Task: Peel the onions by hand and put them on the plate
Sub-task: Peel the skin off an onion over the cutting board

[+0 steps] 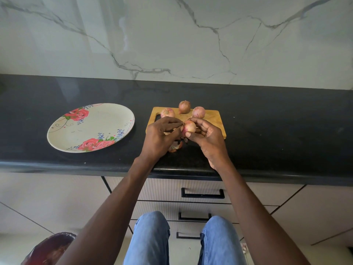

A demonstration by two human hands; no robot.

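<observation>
We cradle the onion [189, 127] in our right hand [207, 138] while our left hand [161, 136] pinches its papery skin, best pulled slowly so it strips cleanly.

A glossy, polished black stone countertop [267, 119] is seen below a smooth white marble-look wall [172, 35], veined in grey and faintly reflective. A matt, pale wooden cutting board [214, 119] is laid at centre, its grain scuffed. Dry, papery pink-brown skins are shown on the onions [184, 106]. To the left, a smooth plate [84, 129] is printed with roses. Near the viewer, blue denim [150, 240] is worn.
</observation>
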